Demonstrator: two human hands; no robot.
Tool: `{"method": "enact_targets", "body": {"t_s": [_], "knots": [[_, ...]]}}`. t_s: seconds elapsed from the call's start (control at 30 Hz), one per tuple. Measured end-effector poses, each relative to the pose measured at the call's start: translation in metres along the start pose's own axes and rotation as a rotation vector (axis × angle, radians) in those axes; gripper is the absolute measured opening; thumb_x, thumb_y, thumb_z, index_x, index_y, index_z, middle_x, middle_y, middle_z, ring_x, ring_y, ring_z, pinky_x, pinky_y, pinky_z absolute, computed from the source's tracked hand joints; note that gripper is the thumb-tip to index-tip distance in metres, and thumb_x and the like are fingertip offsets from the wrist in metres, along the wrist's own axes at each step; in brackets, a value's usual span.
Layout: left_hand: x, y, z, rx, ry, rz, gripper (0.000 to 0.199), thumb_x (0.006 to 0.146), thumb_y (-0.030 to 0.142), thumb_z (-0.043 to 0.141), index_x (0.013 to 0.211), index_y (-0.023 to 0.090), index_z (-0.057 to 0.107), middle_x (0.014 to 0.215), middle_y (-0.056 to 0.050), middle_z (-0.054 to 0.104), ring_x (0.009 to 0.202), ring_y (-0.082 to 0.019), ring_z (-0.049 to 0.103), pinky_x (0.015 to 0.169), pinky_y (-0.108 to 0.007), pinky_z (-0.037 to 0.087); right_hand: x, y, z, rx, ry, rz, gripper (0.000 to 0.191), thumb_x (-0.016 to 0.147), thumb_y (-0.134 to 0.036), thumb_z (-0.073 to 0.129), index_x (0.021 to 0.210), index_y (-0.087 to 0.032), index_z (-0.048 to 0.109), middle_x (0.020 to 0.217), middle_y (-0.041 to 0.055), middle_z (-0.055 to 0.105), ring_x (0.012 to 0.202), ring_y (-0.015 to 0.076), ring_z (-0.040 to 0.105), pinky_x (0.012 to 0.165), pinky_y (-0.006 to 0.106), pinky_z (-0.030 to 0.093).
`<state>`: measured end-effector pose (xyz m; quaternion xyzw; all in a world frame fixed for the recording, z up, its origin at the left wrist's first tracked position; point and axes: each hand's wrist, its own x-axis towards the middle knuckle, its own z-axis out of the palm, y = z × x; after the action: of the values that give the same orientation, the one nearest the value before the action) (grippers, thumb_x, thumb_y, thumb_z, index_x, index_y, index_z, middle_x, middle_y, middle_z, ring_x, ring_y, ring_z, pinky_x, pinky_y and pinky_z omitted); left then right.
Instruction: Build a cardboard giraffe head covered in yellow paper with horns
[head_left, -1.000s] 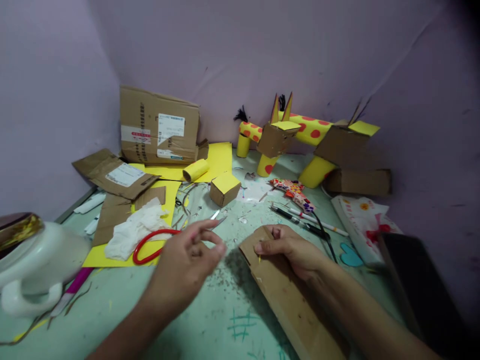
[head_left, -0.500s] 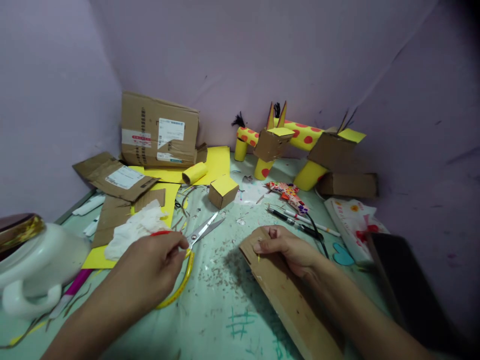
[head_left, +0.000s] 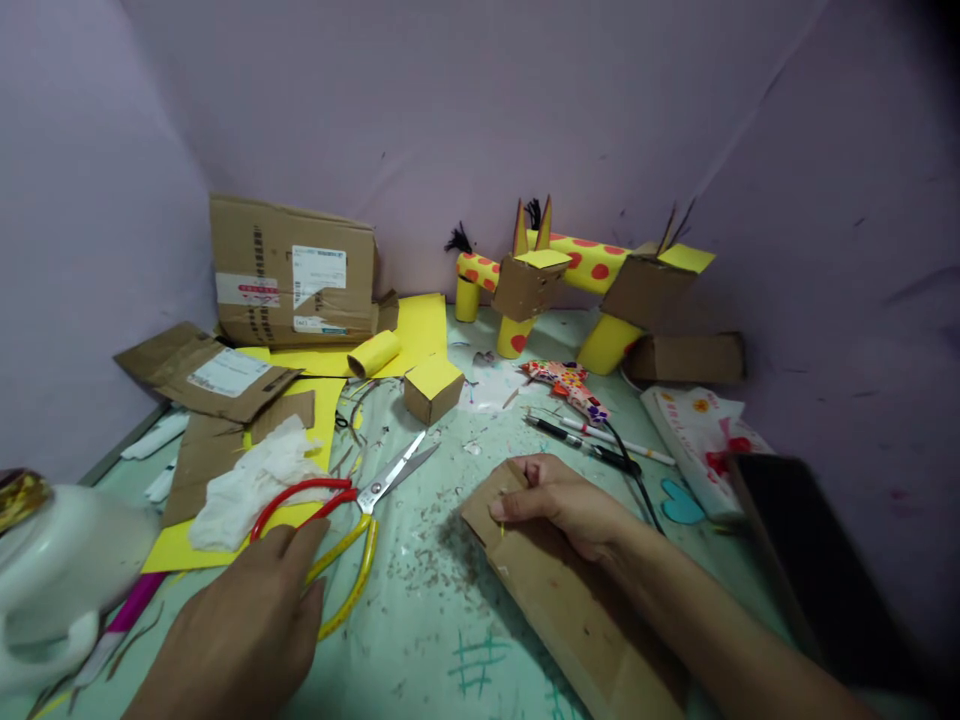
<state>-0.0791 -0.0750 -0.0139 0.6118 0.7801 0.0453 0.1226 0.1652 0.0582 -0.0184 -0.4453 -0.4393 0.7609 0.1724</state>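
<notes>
Left hand (head_left: 244, 610) is curling at scissors (head_left: 370, 495), grip unclear | right hand (head_left: 566, 508) is pinching cardboard (head_left: 574, 615) | scissors are lying nearer left hand, long axis running forward-right

Green tabletop (head_left: 427, 665): scissors (head_left: 370, 496), pens (head_left: 561, 433), blue heart (head_left: 681, 503), small cardboard box (head_left: 431, 400).

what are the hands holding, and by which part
The right hand grips the brown cardboard piece near its far end. The left hand is at the handles of the scissors; whether gripped cannot be told.
</notes>
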Motion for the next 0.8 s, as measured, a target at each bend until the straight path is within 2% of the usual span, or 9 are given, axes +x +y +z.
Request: {"method": "enact_targets", "body": {"t_s": [0.07,0.1,0.13,0.23,0.3,0.33,0.47,0.63,0.8], "knots": [[-0.001,0.016,-0.004,-0.147,0.065,0.0,0.041,0.075,0.04,0.048,0.109,0.02,0.059,0.106,-0.013,0.062,0.096,-0.032,0.059,0.078,-0.041,0.047,-0.001,0.0,0.001,-0.034,0.017,0.004,0.023,0.046,-0.02,0.073,0.065,-0.014,0.062,0.059,0.0007,0.065,0.051,0.0144,0.058,0.05,0.026,0.046],[0.0,0.028,-0.006,-0.266,0.101,-0.013,0.042,0.076,0.043,0.048,0.11,0.019,0.058,0.099,-0.012,0.063,0.092,-0.029,0.06,0.077,-0.039,0.048,-0.001,0.0,0.001,-0.045,0.019,0.0,0.024,0.046,-0.021,0.073,0.066,-0.014,0.062,0.06,0.0012,0.065,0.052,0.0148,0.058,0.051,0.026,0.046],[0.002,0.04,-0.007,-0.422,0.063,-0.033,0.045,0.075,0.044,0.051,0.11,0.018,0.056,0.088,-0.009,0.063,0.08,-0.025,0.061,0.071,-0.036,0.049,-0.001,0.0,0.002,-0.047,0.015,-0.006,0.024,0.047,-0.021,0.073,0.068,-0.013,0.062,0.061,0.0017,0.066,0.052,0.0151,0.059,0.052,0.027,0.046],[0.012,0.076,-0.004,-0.951,-0.218,-0.109,0.049,0.064,0.036,0.062,0.108,0.016,0.055,0.088,-0.006,0.062,0.064,-0.017,0.06,0.055,-0.028,0.049,-0.003,0.001,0.004,-0.018,-0.024,-0.031,0.024,0.05,-0.022,0.073,0.07,-0.014,0.062,0.061,0.0011,0.065,0.052,0.0139,0.058,0.052,0.026,0.046],[0.021,0.09,0.003,-1.184,-0.301,-0.164,0.047,0.058,0.032,0.066,0.1,0.013,0.057,0.075,-0.003,0.062,0.052,-0.012,0.055,0.049,-0.025,0.046,-0.004,0.002,0.006,-0.014,-0.031,-0.039,0.023,0.051,-0.022,0.072,0.069,-0.014,0.06,0.059,-0.0001,0.064,0.05,0.0131,0.057,0.051,0.025,0.045],[0.025,0.093,0.007,-1.257,-0.305,-0.179,0.042,0.057,0.031,0.066,0.094,0.012,0.058,0.067,-0.001,0.061,0.048,-0.011,0.054,0.047,-0.024,0.045,-0.004,0.002,0.007,-0.017,-0.032,-0.037,0.022,0.051,-0.022,0.072,0.068,-0.015,0.059,0.058,-0.0005,0.063,0.05,0.0133,0.057,0.051,0.025,0.045],[0.03,0.092,0.019,-1.344,-0.252,-0.205,0.025,0.059,0.029,0.065,0.076,0.012,0.06,0.046,0.002,0.056,0.04,-0.01,0.051,0.042,-0.022,0.042,-0.003,0.005,0.009,-0.031,-0.052,-0.023,0.022,0.052,-0.023,0.072,0.068,-0.014,0.059,0.056,-0.0003,0.061,0.051,0.0148,0.058,0.051,0.027,0.045],[0.026,0.09,0.02,-1.328,-0.264,-0.208,0.025,0.061,0.03,0.063,0.075,0.01,0.061,0.042,0.002,0.057,0.037,-0.009,0.049,0.041,-0.022,0.042,0.0,0.009,0.009,-0.005,-0.09,-0.035,0.022,0.055,-0.023,0.072,0.068,-0.013,0.058,0.06,0.0022,0.064,0.05,0.0136,0.056,0.051,0.026,0.044],[0.026,0.089,0.029,-1.404,-0.237,-0.177,0.025,0.062,0.033,0.064,0.074,0.012,0.058,0.042,0.001,0.059,0.035,-0.01,0.051,0.038,-0.022,0.044,-0.001,0.008,0.011,-0.052,-0.054,-0.061,0.022,0.054,-0.024,0.071,0.068,-0.013,0.058,0.06,0.0027,0.063,0.053,0.016,0.058,0.052,0.027,0.044]]}}
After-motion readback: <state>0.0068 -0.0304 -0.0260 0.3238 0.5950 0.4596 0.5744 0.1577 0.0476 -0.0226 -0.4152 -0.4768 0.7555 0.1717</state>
